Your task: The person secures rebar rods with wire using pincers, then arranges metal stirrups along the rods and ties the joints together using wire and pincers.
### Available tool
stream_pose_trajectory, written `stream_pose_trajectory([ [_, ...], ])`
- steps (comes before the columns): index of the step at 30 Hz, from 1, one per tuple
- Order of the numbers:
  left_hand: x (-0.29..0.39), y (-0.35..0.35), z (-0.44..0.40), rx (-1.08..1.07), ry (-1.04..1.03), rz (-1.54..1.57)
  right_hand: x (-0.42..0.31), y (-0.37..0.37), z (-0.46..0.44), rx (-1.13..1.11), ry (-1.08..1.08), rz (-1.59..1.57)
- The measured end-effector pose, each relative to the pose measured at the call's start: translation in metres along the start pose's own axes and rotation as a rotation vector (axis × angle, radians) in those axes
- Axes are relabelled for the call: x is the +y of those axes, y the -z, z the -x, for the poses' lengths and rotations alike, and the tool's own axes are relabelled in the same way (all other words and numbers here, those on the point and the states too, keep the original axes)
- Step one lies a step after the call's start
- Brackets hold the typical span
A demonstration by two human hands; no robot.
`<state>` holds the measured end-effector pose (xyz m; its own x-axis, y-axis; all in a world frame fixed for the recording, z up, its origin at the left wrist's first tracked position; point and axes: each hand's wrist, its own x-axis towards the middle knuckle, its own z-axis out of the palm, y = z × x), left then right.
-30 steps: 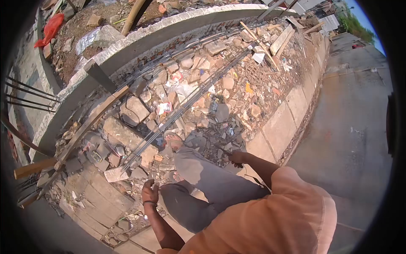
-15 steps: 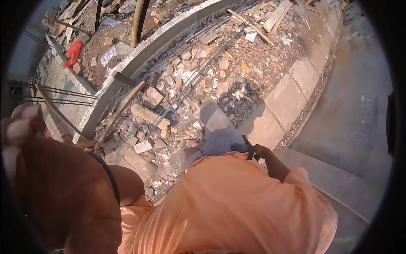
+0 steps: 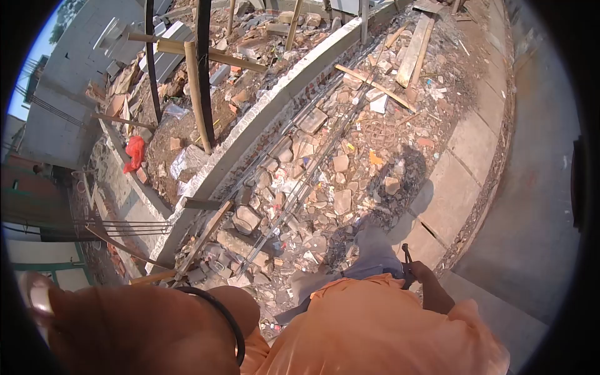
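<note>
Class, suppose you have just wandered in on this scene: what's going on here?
A person in an orange shirt is out over rubble beside a low wall. The right hand grips a slim dark tool. The left hand is raised close to the camera; whether it holds anything cannot be seen. Long thin bars lie across the rubble, touched by neither hand.

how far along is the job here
Done, it seems: the low concrete wall stands, with thin rods at its left end.
In hand: the right hand grips a dark tool, clear of any rod; what the raised left hand is doing, I can't tell.
Left, probably: the long rods lie on uncleared rubble. Overall progress is unclear.
</note>
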<state>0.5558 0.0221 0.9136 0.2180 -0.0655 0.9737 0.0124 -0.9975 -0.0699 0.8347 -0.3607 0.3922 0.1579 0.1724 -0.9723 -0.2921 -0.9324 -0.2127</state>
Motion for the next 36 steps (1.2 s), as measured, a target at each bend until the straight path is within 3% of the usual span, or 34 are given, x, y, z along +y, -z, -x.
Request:
stream_pose_trajectory([
  [1, -0.003, -0.018, -0.003, 0.021, 0.013, -0.012, 0.022, 0.047, -0.050, 0.008, 0.053, 0.092],
  [3, -0.010, -0.048, -0.016, 0.033, 0.035, -0.040, -0.058, 0.074, 0.013, 0.046, -0.041, -0.100],
  [4, -0.016, -0.062, -0.021, 0.047, 0.053, -0.054, -0.062, 0.104, -0.004, -0.029, -0.050, -0.106],
  [7, -0.042, -0.098, 0.001, 0.089, 0.295, -0.071, -0.129, 0.138, 0.001, 0.073, 0.017, 0.070],
  [9, -0.063, -0.129, 0.061, 0.060, 0.871, -0.153, -0.174, 0.153, -0.011, 0.099, 0.047, 0.161],
  [11, -0.081, -0.161, 0.148, -0.139, 1.506, -0.162, -0.215, 0.157, -0.016, 0.071, 0.185, 0.278],
  [13, -0.076, -0.192, 0.239, -0.455, 1.706, -0.121, -0.281, 0.133, 0.020, 0.089, 0.241, 0.427],
  [15, -0.052, -0.227, 0.301, -0.416, 1.879, 0.110, -0.311, 0.118, 0.007, 0.054, 0.368, 0.449],
  [17, -0.034, -0.260, 0.340, -0.538, 1.982, 0.239, -0.349, 0.101, 0.007, -0.068, 0.411, 0.434],
  [19, -0.020, -0.292, 0.367, -0.631, 1.931, 0.284, -0.393, 0.080, 0.017, -0.211, 0.366, 0.407],
  [22, -0.034, -0.330, 0.384, -0.900, 1.876, 0.335, -0.442, 0.070, -0.006, -0.397, 0.112, 0.543],
  [23, -0.038, -0.338, 0.385, -1.039, 1.852, 0.351, -0.452, 0.068, -0.017, -0.374, 0.129, 0.500],
  [26, -0.049, -0.346, 0.395, -1.157, 1.762, 0.397, -0.476, 0.057, -0.036, -0.292, 0.118, 0.295],
  [29, -0.080, -0.356, 0.386, -1.044, 1.963, 0.354, -0.518, 0.074, -0.061, -0.405, 0.195, 0.552],
  [32, -0.093, -0.362, 0.412, -0.949, 1.916, 0.318, -0.568, 0.083, -0.054, -0.433, 0.306, 0.425],
  [35, -0.129, -0.387, 0.394, -0.908, 2.200, 0.323, -0.596, 0.114, -0.085, -0.304, 0.378, 0.403],
  [36, -0.137, -0.395, 0.393, -0.961, 2.137, 0.274, -0.627, 0.122, -0.074, -0.310, 0.290, 0.327],
])
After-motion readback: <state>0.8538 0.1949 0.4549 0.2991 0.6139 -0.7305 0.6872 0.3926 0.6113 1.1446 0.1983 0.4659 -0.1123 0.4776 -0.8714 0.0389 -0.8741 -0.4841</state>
